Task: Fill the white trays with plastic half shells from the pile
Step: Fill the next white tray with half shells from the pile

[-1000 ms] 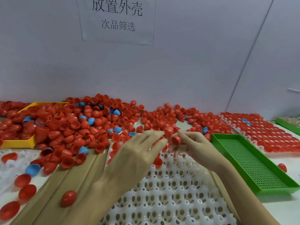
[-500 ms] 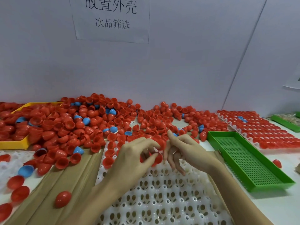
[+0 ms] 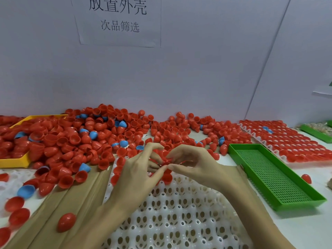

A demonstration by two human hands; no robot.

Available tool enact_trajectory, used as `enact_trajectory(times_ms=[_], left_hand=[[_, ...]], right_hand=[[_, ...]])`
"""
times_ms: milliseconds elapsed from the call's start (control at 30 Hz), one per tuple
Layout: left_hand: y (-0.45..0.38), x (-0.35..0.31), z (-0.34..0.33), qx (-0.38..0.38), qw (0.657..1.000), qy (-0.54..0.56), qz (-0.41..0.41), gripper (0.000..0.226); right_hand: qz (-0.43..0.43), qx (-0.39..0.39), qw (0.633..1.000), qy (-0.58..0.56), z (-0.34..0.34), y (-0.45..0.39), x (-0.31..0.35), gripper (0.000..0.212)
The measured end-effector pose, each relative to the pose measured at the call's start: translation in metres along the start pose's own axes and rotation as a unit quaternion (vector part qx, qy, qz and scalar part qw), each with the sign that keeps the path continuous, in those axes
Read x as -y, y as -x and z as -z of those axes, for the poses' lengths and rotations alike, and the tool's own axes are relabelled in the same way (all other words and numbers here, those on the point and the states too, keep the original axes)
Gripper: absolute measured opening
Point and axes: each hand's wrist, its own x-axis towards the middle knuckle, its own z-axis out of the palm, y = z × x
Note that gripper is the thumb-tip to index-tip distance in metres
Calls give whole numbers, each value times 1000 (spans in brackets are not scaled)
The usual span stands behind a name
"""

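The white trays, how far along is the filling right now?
Done: the far right tray looks packed with red shells. In hand: both the left hand and right hand work red shells at the top rows of the near white tray, where only a few sit. Left: most of its cells, and a big pile.

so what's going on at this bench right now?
A person is loading red plastic half shells into the white tray in front of them. Both hands meet at its far edge: the left hand and right hand pinch red shells between their fingertips. Only the tray's far rows hold shells; the near pockets are bare. The pile, red with a few blue, lies behind. A filled tray sits far right, past the green mesh tray.
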Motion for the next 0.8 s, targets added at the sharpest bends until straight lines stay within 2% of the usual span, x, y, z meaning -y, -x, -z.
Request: enact_trajectory(times_ms=[133, 233, 333, 433, 500, 600, 667, 800], left_hand=[[-4, 2, 4, 2, 1000, 18, 18, 30], [-9, 14, 16, -22, 991, -130, 6, 27], [-11, 25, 25, 1, 950, -313, -1, 30], [-9, 28, 24, 93, 902, -404, 119, 55], [-7, 34, 19, 154, 881, -410, 179, 65], [-3, 41, 14, 202, 891, -343, 220, 77], [-2, 42, 13, 202, 902, -305, 229, 78], [-2, 46, 10, 191, 905, -315, 213, 72]], right_hand=[[-16, -28, 999, 40, 13, 1, -12, 13], [-50, -48, 995, 73, 21, 1, -19, 13], [-62, -11, 992, 107, 24, 3, -22, 11], [-53, 21, 988, 142, 19, 3, -22, 10], [-46, 24, 985, 162, 14, 3, -22, 8], [-41, 13, 987, 154, 14, 3, -20, 8], [-34, -16, 989, 146, 17, 2, -20, 9], [-8, -117, 980, 161, 13, -3, -23, 15]])
